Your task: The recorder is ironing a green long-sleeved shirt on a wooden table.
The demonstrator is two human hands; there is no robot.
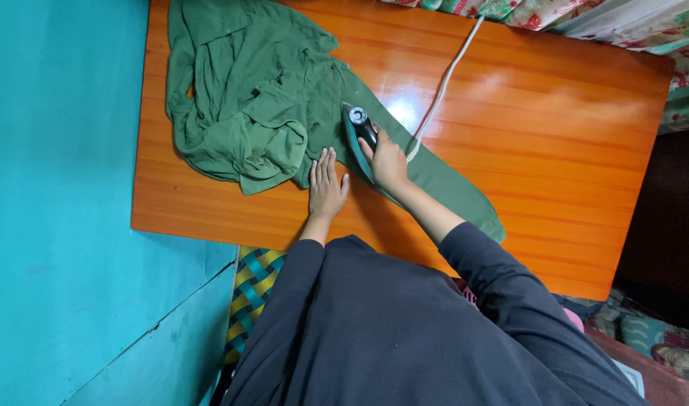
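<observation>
A green garment (247,98) lies on a glossy orange wooden table (540,128), bunched at the far left, with one long part stretched out toward the near right. My right hand (388,159) grips the dark handle of a teal clothes iron (357,131) that rests on the stretched part. My left hand (326,186) lies flat, fingers together, on the table and the cloth's edge just left of the iron.
The iron's white cord (444,79) runs across the table to its far edge. A teal wall (59,203) stands at the left. Patterned floral fabric (630,22) lies beyond the table, and a checked woven mat (250,293) is below it.
</observation>
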